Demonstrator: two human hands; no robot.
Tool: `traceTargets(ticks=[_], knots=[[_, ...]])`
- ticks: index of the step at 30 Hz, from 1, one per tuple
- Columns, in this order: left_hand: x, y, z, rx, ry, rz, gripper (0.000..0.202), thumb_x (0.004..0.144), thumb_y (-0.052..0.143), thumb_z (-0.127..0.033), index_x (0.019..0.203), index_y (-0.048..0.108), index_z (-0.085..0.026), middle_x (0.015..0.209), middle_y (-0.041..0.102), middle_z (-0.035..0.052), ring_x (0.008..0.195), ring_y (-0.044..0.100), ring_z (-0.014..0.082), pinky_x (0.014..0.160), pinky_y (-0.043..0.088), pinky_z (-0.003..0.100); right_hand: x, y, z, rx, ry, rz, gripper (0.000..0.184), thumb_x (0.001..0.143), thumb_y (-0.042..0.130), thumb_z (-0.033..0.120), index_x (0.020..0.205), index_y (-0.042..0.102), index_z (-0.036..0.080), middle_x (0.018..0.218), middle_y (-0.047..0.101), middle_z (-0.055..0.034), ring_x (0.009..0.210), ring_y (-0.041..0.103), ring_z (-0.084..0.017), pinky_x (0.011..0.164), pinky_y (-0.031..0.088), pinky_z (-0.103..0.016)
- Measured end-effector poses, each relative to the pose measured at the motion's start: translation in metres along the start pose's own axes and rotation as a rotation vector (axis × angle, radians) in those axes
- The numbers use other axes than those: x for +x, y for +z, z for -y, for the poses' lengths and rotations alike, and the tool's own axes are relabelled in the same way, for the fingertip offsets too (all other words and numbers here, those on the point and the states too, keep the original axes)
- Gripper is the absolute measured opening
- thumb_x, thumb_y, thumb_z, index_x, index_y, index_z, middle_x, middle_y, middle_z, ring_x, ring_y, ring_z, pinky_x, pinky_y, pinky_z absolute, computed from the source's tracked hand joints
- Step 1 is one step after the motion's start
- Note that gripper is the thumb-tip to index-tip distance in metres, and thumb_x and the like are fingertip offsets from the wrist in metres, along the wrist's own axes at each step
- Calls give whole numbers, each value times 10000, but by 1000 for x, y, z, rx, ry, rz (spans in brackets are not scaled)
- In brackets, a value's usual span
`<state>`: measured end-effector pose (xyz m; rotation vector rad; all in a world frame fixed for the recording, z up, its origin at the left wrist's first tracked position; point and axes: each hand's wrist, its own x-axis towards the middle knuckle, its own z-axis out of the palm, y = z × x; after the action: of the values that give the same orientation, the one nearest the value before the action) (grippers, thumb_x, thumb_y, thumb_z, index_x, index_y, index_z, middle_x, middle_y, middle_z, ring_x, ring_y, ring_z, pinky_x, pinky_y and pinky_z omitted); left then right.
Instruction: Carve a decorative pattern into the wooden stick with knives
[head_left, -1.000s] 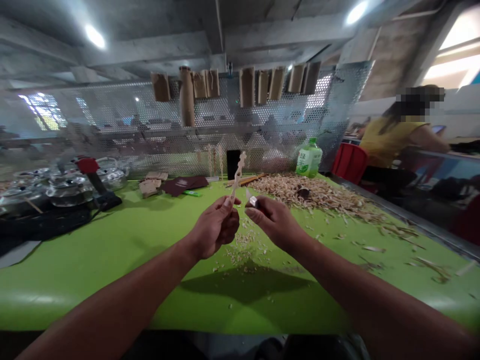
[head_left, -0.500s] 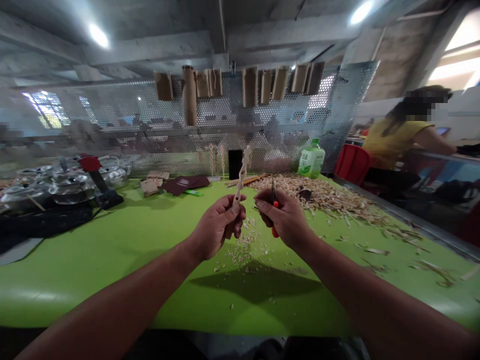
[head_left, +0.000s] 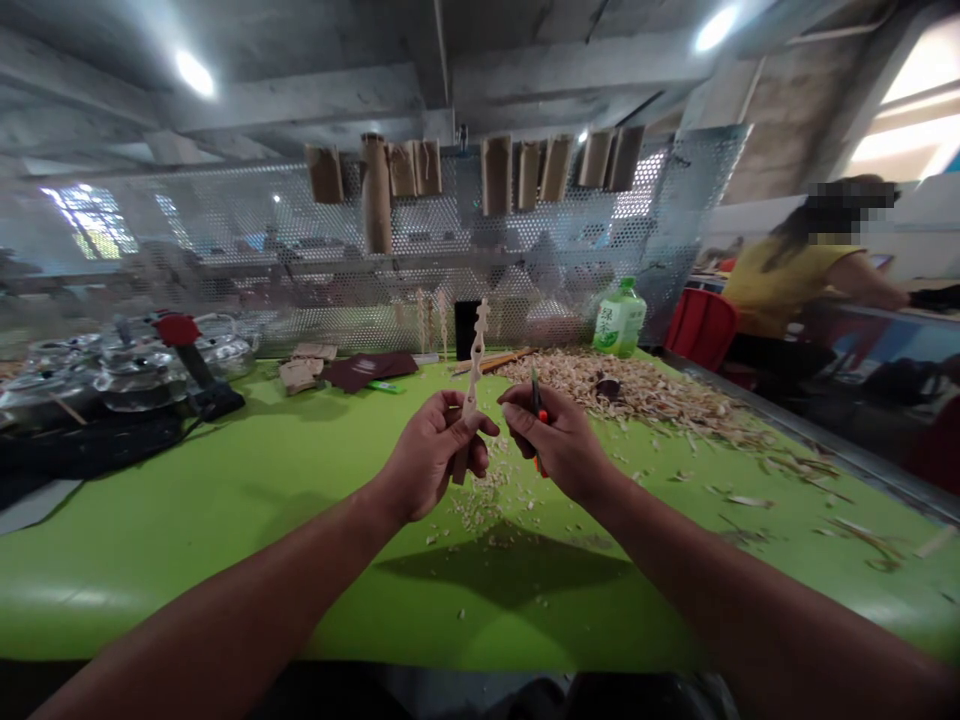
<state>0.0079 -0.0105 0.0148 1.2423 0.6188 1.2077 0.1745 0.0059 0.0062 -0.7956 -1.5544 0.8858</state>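
My left hand grips the lower part of a pale carved wooden stick, which stands nearly upright with a notched, wavy upper part. My right hand is close beside it, closed on a small carving knife with an orange handle. The fingers hide most of the handle, and the narrow blade points up, apart from the stick. Small wood shavings lie on the green table under my hands.
A large heap of wood shavings lies beyond my right hand. A green-capped bottle stands behind it. Metal pots are at left, a perforated metal screen is ahead, and a co-worker in yellow sits at right.
My right hand has turned the knife, so its orange handle now shows, and has moved closer to the stick. The stick stands more upright in my left hand, with its lower end showing below my fingers.
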Motion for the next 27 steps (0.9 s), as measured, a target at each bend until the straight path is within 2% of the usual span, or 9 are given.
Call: traceTargets(ticks=[5, 8, 11, 15, 18, 23, 27], knots=[[1, -1, 3, 2, 9, -4, 290, 808, 661, -288, 946, 426, -189, 837, 655, 1, 508, 584, 87, 439, 439, 208, -1, 2, 3, -1, 18, 18, 228, 823, 599, 410, 882, 566, 193, 546, 440, 76, 444, 388, -71, 414, 312, -220], [2, -2, 5, 37, 7, -17, 274, 814, 650, -291, 946, 431, -192, 816, 655, -1, 499, 574, 89, 438, 424, 212, -2, 3, 4, 4, 12, 1, 231, 807, 618, 407, 870, 571, 191, 553, 445, 74, 439, 384, -67, 411, 306, -223], [3, -4, 6, 166, 46, -86, 217, 812, 647, -281, 893, 480, -169, 783, 649, 5, 489, 520, 64, 445, 389, 199, -3, 3, 6, 34, 1, -24, 236, 805, 625, 409, 892, 574, 195, 560, 423, 78, 430, 368, -62, 402, 295, -223], [4, -7, 4, 358, 74, -182, 197, 802, 650, -307, 837, 560, -135, 753, 648, 25, 495, 445, 52, 471, 378, 201, -3, 2, 9, 111, -55, -115, 318, 814, 625, 421, 1051, 551, 222, 553, 388, 92, 408, 335, -61, 383, 262, -222], [4, -8, 4, 447, -5, -153, 226, 816, 621, -352, 821, 598, -127, 726, 647, 36, 486, 447, 63, 472, 387, 213, 0, 0, 9, 159, -58, -171, 349, 812, 634, 429, 1081, 542, 227, 560, 392, 87, 398, 340, -61, 370, 254, -225], [2, -9, 7, 550, -47, -108, 270, 797, 633, -403, 810, 632, -134, 675, 642, 29, 470, 444, 68, 457, 380, 209, 11, -8, 4, 207, -26, -323, 287, 782, 669, 440, 913, 535, 224, 575, 449, 73, 402, 373, -54, 349, 263, -211], [4, -12, 8, 558, -68, -54, 303, 792, 626, -439, 811, 630, -137, 678, 641, 20, 476, 460, 70, 466, 385, 210, 16, -15, 5, 269, 12, -349, 286, 724, 726, 408, 838, 556, 208, 564, 490, 71, 388, 394, -49, 341, 274, -198]])
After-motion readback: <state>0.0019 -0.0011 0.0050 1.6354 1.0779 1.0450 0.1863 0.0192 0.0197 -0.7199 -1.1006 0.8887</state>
